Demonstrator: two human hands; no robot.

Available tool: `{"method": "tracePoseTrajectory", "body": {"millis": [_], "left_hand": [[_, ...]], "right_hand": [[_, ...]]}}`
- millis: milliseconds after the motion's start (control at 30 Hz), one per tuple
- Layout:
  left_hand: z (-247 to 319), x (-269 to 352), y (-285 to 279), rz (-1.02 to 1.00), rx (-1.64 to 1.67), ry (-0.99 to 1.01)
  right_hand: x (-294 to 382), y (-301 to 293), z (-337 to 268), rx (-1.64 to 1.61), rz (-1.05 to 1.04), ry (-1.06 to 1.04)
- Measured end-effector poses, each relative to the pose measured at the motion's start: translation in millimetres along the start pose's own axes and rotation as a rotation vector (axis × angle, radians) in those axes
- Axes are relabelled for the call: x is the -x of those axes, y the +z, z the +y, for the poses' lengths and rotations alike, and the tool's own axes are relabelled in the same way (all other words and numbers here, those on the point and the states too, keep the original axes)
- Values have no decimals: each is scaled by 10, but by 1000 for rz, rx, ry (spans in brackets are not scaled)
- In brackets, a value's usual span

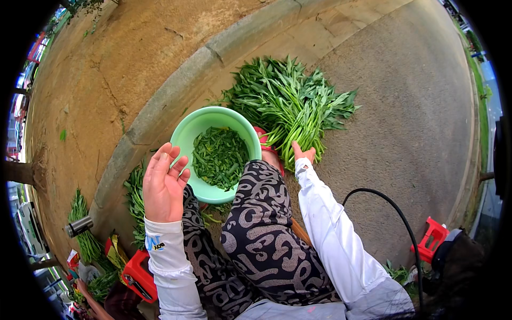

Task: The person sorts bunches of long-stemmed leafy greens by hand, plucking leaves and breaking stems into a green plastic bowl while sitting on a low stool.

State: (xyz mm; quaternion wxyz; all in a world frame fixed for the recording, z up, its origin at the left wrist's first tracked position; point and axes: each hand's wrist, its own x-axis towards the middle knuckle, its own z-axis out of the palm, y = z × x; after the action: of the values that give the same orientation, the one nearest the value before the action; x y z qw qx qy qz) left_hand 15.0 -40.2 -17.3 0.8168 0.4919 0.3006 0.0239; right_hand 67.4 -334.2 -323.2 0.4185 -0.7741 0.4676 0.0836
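My left hand (163, 184) is raised palm up over the near left rim of a pale green plastic basin (182, 138), its fingers apart and nothing in it. Cut green leaves and stem pieces (220, 158) lie in the basin, between my knees. My right hand (305, 153) is at the stem ends of a large pile of long-leaved greens, which look like water spinach (296, 100), on the pavement beyond my right knee. Its thumb and a finger are spread; the other fingers are partly hidden, so whether they grip stems is unclear.
A concrete curb (160, 94) curves past the basin, with bare soil beyond. More bunched greens (85, 224), a metal flask (79, 226) and a red plastic stool (141, 276) are at the lower left, near another person's arm (92, 300). Another red stool (430, 240) and a black cable (396, 208) are right.
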Motion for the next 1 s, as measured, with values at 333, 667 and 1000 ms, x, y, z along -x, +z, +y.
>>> {"method": "tracePoseTrajectory", "body": {"millis": [333,667,1000], "left_hand": [[15,20,38,-43,-27,-49],[17,31,67,-42,-22,-62],[4,35,105,-54,-42,-73]], "right_hand": [[7,160,-310,201,112,160],[-32,423,-374,236,187,140],[-76,226,-373,196,123,72]]}}
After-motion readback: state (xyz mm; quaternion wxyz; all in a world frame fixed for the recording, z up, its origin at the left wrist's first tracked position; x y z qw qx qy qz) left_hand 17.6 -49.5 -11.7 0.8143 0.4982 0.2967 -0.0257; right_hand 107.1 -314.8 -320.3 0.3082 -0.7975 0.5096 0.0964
